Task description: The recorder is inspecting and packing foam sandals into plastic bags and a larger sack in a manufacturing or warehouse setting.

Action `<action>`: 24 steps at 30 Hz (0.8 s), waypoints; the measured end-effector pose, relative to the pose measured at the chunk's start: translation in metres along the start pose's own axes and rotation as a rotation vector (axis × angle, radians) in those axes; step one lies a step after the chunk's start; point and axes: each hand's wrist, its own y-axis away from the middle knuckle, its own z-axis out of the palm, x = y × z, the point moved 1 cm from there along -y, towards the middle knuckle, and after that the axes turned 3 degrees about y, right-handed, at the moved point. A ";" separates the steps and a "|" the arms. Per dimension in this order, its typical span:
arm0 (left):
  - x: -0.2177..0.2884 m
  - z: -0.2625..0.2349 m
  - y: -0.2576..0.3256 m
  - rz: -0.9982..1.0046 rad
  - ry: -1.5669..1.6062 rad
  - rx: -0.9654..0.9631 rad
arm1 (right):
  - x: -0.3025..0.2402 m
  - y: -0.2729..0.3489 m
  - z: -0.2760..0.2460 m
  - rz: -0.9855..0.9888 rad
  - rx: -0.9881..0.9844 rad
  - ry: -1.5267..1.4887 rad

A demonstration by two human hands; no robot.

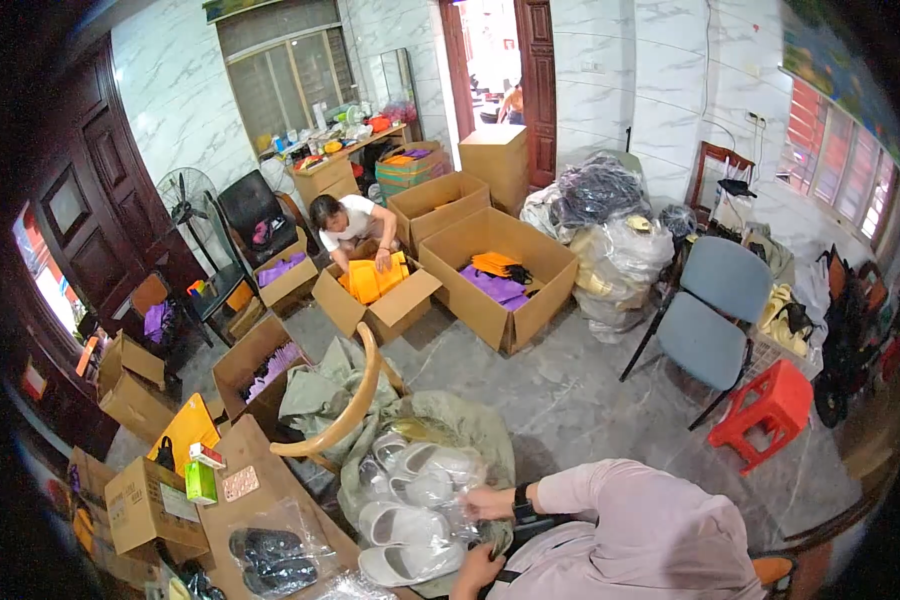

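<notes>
My right hand (490, 503), with a dark band on its wrist, reaches in from the right. Its fingers are closed at the edge of a clear plastic bag (458, 512) beside the slippers. Below it, near the bottom edge, my left hand (480, 571) is curled by the sack's rim; what it grips is hidden. Pale grey-white slippers (410, 563) lie in front of both hands, several in clear plastic, on an open greenish woven sack (485, 430). A wooden table (232, 440) to the left carries dark slippers in clear plastic (278, 560).
A curved wooden chair arm (355, 410) rises behind the sack. Across the room a person (355, 228) handles orange pieces (378, 280) in a cardboard box. More large boxes (500, 245), bulky plastic bags (620, 250), a grey-blue chair (710, 310) and a red stool (765, 410) stand around.
</notes>
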 end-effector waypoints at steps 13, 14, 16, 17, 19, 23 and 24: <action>-0.021 0.020 0.028 -0.188 0.151 0.105 | -0.109 0.063 -0.013 0.719 -0.349 0.362; -0.023 0.022 0.034 -0.194 0.029 0.090 | -0.111 0.069 -0.015 0.771 -0.286 0.442; -0.003 0.016 0.052 -0.056 -0.035 0.213 | -0.052 0.053 -0.046 0.870 -0.212 0.467; -0.005 0.017 0.056 -0.071 -0.023 0.224 | -0.044 0.059 -0.048 0.879 -0.229 0.479; -0.001 0.015 0.058 -0.165 -0.122 0.130 | -0.041 0.083 -0.048 0.835 -0.461 0.212; 0.017 0.004 0.076 -0.067 -0.035 0.287 | -0.040 0.078 -0.046 0.907 -0.787 0.461; 0.020 -0.001 0.080 -0.100 0.018 0.177 | -0.045 0.076 -0.058 0.752 -0.730 0.528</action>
